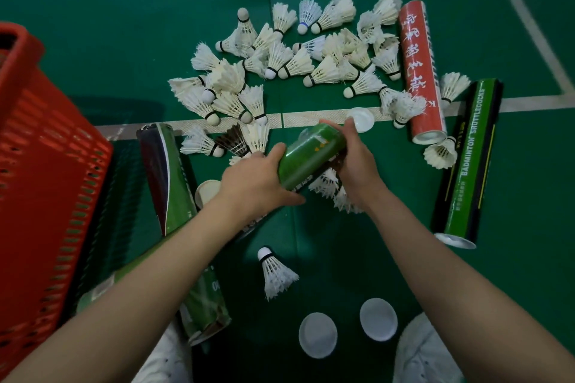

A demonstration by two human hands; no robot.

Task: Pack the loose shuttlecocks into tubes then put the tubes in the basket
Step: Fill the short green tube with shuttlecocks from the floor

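Nearest are two white tube caps (318, 335) on the green floor, with one stray shuttlecock (275, 274) just past them. Both hands grip a tilted green tube (311, 155), the left hand (258, 183) at its lower end and the right hand (354, 162) higher up. Beyond is the pile of loose shuttlecocks (311, 53), and the red basket (46, 165) is off left.
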